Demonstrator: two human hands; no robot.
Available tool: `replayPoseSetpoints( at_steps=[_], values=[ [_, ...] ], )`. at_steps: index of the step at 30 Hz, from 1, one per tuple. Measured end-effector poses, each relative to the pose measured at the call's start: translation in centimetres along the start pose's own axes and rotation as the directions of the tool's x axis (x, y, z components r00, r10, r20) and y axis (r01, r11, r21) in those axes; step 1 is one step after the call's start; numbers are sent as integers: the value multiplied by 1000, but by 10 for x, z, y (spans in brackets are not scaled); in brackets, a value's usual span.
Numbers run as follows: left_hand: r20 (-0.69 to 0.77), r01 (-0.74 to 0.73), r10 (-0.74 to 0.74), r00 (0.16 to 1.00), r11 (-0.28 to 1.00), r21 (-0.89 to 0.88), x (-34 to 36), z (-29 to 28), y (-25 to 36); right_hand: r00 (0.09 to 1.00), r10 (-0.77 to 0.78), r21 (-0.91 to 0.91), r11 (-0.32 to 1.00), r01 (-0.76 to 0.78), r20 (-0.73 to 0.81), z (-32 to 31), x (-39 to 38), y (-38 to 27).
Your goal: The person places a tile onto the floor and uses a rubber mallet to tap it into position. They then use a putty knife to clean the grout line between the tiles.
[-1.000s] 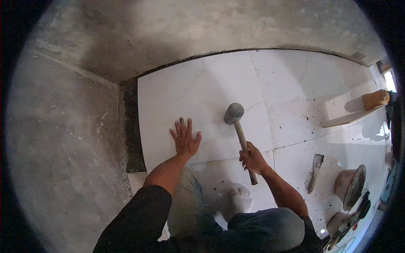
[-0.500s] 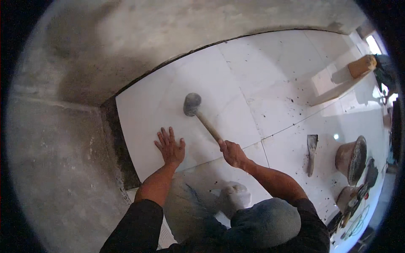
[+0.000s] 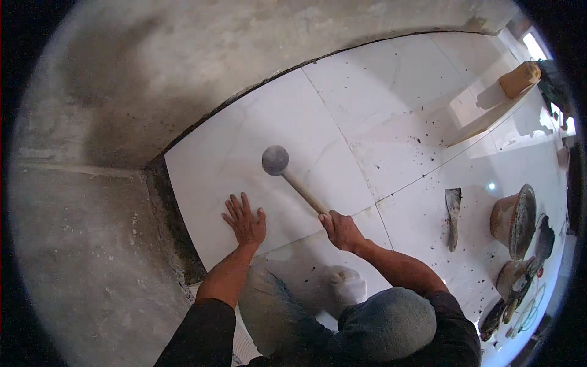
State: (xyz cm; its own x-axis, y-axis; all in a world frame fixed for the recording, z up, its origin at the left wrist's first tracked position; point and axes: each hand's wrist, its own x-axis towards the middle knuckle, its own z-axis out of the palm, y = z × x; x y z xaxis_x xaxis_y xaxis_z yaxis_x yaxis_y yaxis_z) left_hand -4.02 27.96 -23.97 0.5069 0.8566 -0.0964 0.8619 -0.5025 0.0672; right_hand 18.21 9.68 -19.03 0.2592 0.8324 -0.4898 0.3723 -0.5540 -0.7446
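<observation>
My right hand (image 3: 342, 230) is closed round the wooden handle of a rubber mallet (image 3: 275, 160). The mallet's dark grey head is over the large white corner tile (image 3: 232, 144); I cannot tell whether it touches the surface. My left hand (image 3: 245, 220) lies flat on that same tile with its fingers spread, to the near left of the mallet head. A dark gap runs along the tile's edges beside the two walls.
Bare concrete walls (image 3: 79, 226) rise on the left and far side. On the tiles to the right are a scraper (image 3: 453, 217), a mortar bucket (image 3: 505, 217), several tools and a cord. Farther back lies a long board (image 3: 477, 129) by a wooden block (image 3: 520, 79). Crumbs dot the tiles.
The mallet head has tipped, now showing its round face, and sits slightly lower in view. My left hand stays flat on the tile. The whole view has shifted a little.
</observation>
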Motion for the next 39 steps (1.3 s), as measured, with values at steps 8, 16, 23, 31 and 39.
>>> replayPoseSetpoints(
  at_steps=[8,16,23,31,39],
  values=[
    [290,-801,779,556,596,-62,-21,-9,2,995,81,39,996,-83,59,-12,-2,18],
    [235,-818,796,558,575,-4,-17,-1,3,990,123,-100,988,-116,74,-17,-18,1],
    [243,-800,786,569,597,-57,-18,-1,3,978,119,-22,993,-117,170,-23,-19,-3],
    [241,-773,760,603,632,-59,-19,-3,3,990,112,0,994,-112,82,-16,-19,-5],
    [272,-771,750,603,635,-40,-18,-3,3,998,59,276,960,-49,-28,0,-11,0]
  ],
)
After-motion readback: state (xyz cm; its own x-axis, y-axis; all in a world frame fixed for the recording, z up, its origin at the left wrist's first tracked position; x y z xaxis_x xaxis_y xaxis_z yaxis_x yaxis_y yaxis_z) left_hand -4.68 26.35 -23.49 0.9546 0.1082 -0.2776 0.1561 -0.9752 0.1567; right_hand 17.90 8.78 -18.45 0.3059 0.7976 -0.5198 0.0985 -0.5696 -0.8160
